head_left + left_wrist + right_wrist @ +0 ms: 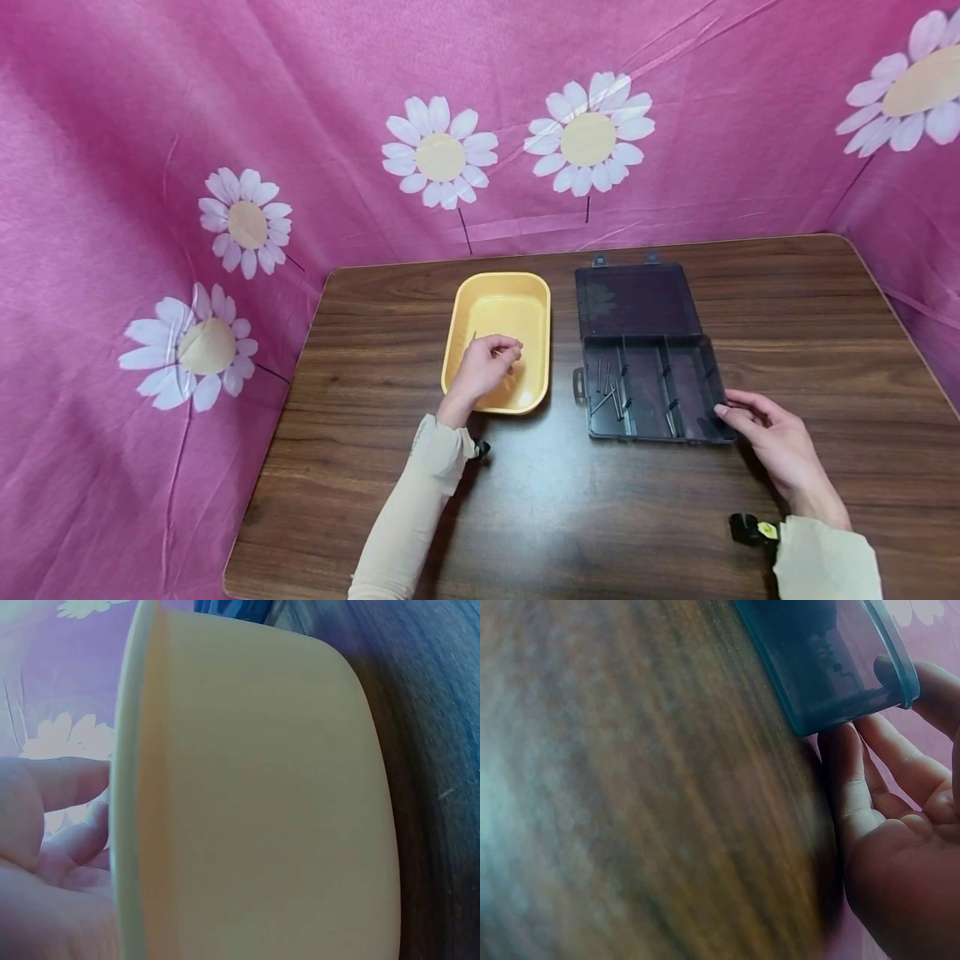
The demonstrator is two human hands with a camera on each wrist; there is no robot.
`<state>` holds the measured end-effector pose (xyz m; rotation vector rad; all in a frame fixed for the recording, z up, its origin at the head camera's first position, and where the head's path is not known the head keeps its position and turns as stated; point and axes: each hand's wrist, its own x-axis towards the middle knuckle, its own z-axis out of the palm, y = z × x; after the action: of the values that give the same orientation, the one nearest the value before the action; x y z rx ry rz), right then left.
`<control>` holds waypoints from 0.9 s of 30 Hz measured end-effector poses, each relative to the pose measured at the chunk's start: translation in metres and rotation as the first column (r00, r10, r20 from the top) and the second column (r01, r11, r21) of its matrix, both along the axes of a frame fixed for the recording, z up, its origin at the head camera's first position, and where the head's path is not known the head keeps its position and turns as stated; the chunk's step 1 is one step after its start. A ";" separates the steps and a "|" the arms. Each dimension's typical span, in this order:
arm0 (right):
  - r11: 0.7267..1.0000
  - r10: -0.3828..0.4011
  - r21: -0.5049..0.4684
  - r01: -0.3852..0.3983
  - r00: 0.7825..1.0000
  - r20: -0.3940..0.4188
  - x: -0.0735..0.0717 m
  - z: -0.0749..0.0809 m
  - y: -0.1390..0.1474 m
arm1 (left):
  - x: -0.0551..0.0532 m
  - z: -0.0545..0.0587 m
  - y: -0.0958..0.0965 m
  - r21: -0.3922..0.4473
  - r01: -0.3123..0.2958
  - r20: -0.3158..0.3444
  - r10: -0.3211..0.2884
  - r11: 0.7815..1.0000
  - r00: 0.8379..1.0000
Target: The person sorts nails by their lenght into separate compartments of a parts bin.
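My left hand point(486, 368) reaches into a yellow plastic tray point(543, 317), thumb and index finger close together. Whether a thin piece is between them is too small to tell. In the left wrist view the tray's wall point(270, 787) hides those fingertips. My right hand point(776, 446) grips the right wall of a dark translucent compartment box point(686, 392), thumb over the rim and fingers outside, as the right wrist view shows. Several thin metal nails or pins point(617, 400) lie in its left compartment. More thin metal pieces point(671, 421) lie low in the middle one.
The box's lid point(636, 300) lies folded back behind it. Tray and box stand side by side on a brown wooden table point(375, 350). A pink cloth with white flowers point(337, 108) hangs behind and at the sides.
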<state>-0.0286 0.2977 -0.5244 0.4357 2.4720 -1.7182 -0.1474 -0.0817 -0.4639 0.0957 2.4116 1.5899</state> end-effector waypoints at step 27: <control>1.000 -0.003 0.007 0.003 1.000 0.003 0.001 0.002 -0.001 | 0.004 0.015 0.005 0.214 -0.018 0.166 -0.018 0.977 0.986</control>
<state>-0.0281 0.2970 -0.5221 0.4429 2.4767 -1.7095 -0.1433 -0.0765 -0.4489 0.0009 2.1092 1.7791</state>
